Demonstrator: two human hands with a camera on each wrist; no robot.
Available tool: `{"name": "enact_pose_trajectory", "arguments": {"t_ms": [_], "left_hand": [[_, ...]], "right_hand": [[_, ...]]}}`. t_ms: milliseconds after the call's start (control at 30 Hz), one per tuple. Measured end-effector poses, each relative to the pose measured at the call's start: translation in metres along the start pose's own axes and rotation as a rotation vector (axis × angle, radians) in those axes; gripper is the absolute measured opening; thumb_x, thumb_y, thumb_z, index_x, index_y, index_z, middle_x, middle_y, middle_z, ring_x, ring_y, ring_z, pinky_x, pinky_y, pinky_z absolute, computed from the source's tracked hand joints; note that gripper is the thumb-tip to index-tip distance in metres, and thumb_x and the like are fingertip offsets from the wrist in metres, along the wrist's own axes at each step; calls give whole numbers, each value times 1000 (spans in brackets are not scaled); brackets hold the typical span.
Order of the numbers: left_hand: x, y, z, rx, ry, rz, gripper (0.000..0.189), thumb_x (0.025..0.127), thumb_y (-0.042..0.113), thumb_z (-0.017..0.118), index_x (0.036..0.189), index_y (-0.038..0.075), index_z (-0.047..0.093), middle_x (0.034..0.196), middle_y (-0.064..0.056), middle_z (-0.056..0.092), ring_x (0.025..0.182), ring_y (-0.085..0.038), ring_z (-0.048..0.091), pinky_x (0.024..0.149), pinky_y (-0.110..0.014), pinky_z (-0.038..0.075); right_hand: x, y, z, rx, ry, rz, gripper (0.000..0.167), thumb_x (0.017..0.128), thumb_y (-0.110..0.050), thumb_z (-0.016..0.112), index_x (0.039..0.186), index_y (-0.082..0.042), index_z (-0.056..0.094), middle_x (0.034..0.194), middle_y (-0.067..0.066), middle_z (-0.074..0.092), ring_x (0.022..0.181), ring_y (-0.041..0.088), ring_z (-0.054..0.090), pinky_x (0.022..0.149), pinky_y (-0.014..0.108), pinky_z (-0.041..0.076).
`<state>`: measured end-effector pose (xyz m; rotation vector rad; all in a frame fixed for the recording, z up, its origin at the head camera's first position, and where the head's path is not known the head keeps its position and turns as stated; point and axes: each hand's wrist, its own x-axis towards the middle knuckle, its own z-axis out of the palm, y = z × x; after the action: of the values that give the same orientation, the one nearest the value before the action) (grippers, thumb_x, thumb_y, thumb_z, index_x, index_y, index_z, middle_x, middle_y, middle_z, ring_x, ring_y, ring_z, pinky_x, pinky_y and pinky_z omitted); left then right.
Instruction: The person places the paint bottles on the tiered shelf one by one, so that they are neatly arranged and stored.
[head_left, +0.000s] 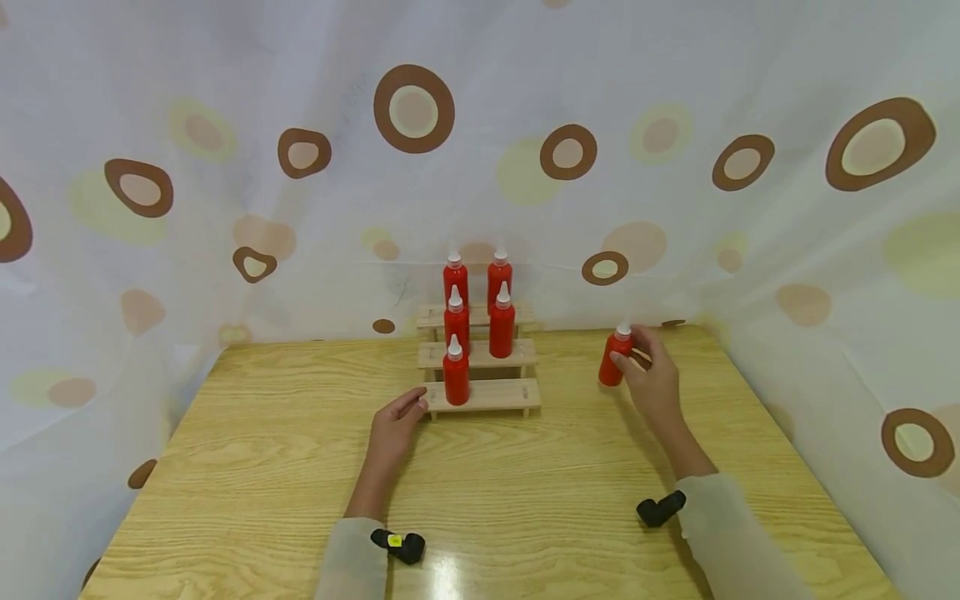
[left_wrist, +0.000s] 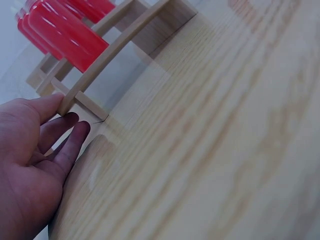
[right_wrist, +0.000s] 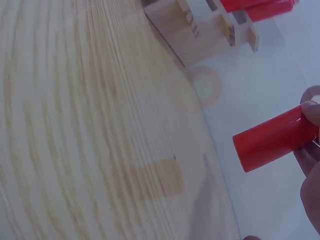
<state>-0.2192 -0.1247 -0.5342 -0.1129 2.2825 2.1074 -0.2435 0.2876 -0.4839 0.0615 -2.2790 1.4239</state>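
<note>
My right hand (head_left: 654,379) pinches a red squeeze bottle (head_left: 612,364) with a white pointed cap near its top. In the right wrist view the bottle's base looks raised off the table, slightly tilted. To its left stands a three-step wooden rack (head_left: 497,392). On the rack, two like bottles stand on the top step, two on the middle step, and a single red bottle (head_left: 456,379) on the left of the bottom step. My left hand (head_left: 393,427) pinches the left end of that bottom step, thumb (left_wrist: 50,104) against the wood and fingers just below.
The rack sits toward the back of a wood-grain table (head_left: 262,467). A white curtain (head_left: 337,225) with brown and yellow oval shapes hangs behind the table and along its sides. Each wrist wears a small black camera.
</note>
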Motion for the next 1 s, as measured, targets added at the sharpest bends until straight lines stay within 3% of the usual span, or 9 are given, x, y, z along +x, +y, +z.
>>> {"name": "enact_pose_trajectory", "arguments": {"t_ms": [367, 700, 1000], "left_hand": [[1, 0, 0, 2, 4, 2, 35, 101, 26, 64, 134, 14, 67, 137, -10, 65, 128, -22, 60, 106, -36, 50], [1, -2, 0, 10, 7, 10, 36, 101, 27, 64, 135, 14, 66, 138, -10, 64, 129, -23, 59, 106, -36, 51], [1, -1, 0, 4, -8, 7, 36, 101, 28, 64, 135, 14, 66, 140, -9, 62, 130, -22, 58, 107, -38, 50]], "right_hand": [[-27, -73, 21, 31, -93, -76, 52, 94, -4, 70, 141, 1, 49, 133, 20, 59, 124, 33, 56, 106, 52, 48], [-32, -68, 52, 89, -189, -111, 54, 93, -12, 74, 142, -13, 51, 135, 11, 60, 125, 30, 57, 106, 55, 48], [-38, -81, 81, 135, -268, -120, 53, 94, -17, 73, 141, -12, 50, 135, 9, 60, 124, 31, 58, 106, 56, 48]]}}
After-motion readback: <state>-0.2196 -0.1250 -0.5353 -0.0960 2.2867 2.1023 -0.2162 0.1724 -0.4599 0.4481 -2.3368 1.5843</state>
